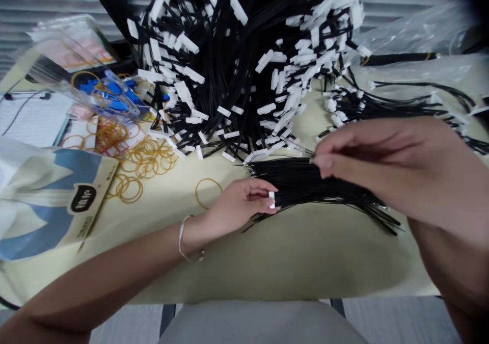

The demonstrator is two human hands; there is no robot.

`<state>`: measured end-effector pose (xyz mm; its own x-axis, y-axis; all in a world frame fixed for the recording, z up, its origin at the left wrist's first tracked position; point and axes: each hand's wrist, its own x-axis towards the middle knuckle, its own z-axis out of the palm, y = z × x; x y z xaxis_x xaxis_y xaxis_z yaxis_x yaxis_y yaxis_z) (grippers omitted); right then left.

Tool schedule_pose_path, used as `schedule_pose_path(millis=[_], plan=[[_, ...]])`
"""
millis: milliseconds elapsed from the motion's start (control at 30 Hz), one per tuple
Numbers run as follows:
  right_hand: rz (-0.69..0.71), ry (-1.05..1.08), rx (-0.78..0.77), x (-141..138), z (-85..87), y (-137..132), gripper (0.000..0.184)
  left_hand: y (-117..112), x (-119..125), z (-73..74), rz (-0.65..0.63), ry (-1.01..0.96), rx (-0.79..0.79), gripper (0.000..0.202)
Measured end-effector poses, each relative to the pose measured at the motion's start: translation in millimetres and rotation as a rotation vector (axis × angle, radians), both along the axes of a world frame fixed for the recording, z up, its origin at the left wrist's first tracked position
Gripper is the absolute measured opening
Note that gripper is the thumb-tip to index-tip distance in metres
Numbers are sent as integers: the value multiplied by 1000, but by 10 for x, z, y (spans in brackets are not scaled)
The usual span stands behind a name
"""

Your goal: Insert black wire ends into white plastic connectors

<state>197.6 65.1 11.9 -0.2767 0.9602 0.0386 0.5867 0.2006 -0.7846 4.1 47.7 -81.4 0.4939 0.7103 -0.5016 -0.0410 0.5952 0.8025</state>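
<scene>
Seemingly to steady it, the left hand (233, 201) pinches a white connector (271, 200) over the black wires' (305, 178) left end on the bench (305, 252). Farther right, the right hand's (393, 160) fingers pinch what looks like a thin wire (312, 159), probably for control.

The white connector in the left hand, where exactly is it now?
In the head view, the white connector is slightly right of and below centre, held by the left hand near the black wires' left end.
</scene>
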Motion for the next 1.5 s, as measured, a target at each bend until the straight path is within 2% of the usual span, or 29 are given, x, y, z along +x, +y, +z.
schedule_pose_path(millis=[67,133,233,333,433,633,800,1167,1500], plan=[[69,-69,-189,42,-25,-114,10,7,2,-11,10,-8,-25,17],[130,-140,-392,45,-143,-178,13,12,6,-15,14,-4,-47,20],[133,-208,-519,6,-341,-184,15,11,11,-5,32,15,-66,21],[123,-208,-503,-18,-435,-149,14,1,10,7,38,41,-50,25],[141,-197,-499,-6,-450,-128,14,-5,10,7,28,64,-31,28],[165,-172,-472,8,-495,-124,14,8,33,20,42,48,-18,20],[117,-195,-429,11,-548,-142,11,5,39,43,25,94,13,17],[81,-158,-221,10,-679,-222,12,-2,37,38,22,159,56,17],[69,-122,-195,14,-722,-244,11,5,31,37,17,157,65,18]])
